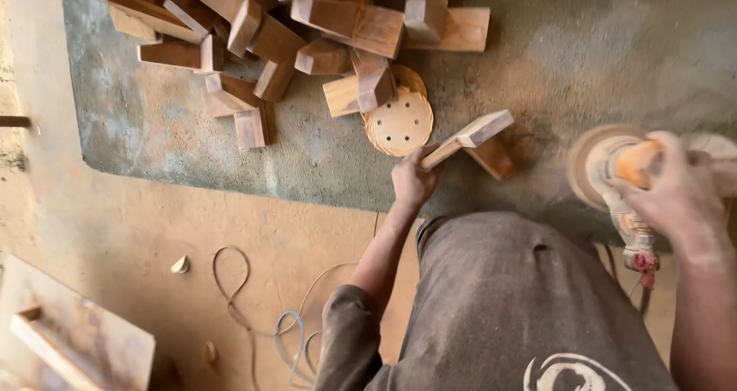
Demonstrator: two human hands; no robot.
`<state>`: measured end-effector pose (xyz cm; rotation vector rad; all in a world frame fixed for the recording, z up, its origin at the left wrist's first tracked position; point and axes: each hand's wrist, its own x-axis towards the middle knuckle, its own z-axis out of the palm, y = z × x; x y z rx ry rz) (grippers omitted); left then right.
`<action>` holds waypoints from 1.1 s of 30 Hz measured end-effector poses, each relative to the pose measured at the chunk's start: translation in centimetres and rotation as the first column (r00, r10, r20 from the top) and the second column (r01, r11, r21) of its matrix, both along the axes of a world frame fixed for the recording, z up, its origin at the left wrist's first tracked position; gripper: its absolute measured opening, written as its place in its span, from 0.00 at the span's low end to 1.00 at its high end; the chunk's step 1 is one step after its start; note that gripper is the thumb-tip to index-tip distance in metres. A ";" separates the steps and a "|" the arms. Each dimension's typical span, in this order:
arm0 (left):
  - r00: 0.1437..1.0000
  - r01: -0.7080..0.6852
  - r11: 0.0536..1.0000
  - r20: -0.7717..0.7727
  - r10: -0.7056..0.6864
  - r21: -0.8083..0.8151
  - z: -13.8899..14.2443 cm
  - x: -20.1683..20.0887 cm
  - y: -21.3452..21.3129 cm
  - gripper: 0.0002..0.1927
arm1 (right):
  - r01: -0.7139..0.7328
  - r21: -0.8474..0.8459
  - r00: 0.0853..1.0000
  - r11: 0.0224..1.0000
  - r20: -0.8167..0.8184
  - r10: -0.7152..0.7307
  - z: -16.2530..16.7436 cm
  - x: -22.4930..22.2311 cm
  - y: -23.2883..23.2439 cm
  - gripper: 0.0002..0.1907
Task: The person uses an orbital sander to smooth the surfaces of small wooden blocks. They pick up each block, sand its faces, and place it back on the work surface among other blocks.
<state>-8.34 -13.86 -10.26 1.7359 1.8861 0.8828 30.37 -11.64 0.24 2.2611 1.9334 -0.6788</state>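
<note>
Sanding wood pcs, mid-batch.
My L hand [413, 182] grips a T-shaped piece [470, 139]; R hand [675, 191] clamped on the disc sander [614, 168]. Big block pile [284, 38] w/ sanding discs [399, 122] beside; most looks undone.

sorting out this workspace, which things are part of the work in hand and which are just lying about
In hand:
- left hand gripping the pale angled wooden piece
- right hand on the orange disc sander

Lying about:
- pile of brown wooden blocks
- stack of round tan sanding discs
- thin looped cable
- flat wooden board
</note>
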 end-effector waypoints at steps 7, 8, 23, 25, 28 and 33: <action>0.912 0.264 0.880 -0.195 -0.361 -0.395 2.5 2.1 -1.8 0.37 | 0.231 0.139 0.957 0.963 -0.211 -0.199 -2.2 0.9 -4.5 0.48; 0.921 0.251 0.852 -0.158 -0.357 -0.460 3.0 2.0 -1.8 0.40 | 0.194 0.134 0.975 0.972 -0.135 -0.176 -1.9 0.3 -4.4 0.50; 0.760 0.357 0.884 0.644 -0.087 -0.301 2.0 7.4 5.5 0.39 | -0.269 -0.001 0.956 0.963 -0.120 0.266 -2.8 -11.8 -3.8 0.35; 0.763 0.395 0.871 0.632 -0.134 -0.292 1.9 6.9 5.4 0.38 | -0.251 0.098 0.960 0.963 -0.099 0.261 -3.5 -11.8 -3.1 0.35; 0.760 0.411 0.873 0.627 -0.169 -0.263 1.8 6.6 5.3 0.37 | -0.201 0.221 0.968 0.954 -0.107 0.228 -4.5 -11.8 -0.4 0.39; 0.711 0.433 0.854 0.691 -0.128 -0.288 1.5 7.2 5.2 0.37 | -0.155 0.107 0.982 0.982 -0.093 0.165 -3.8 -12.7 1.9 0.44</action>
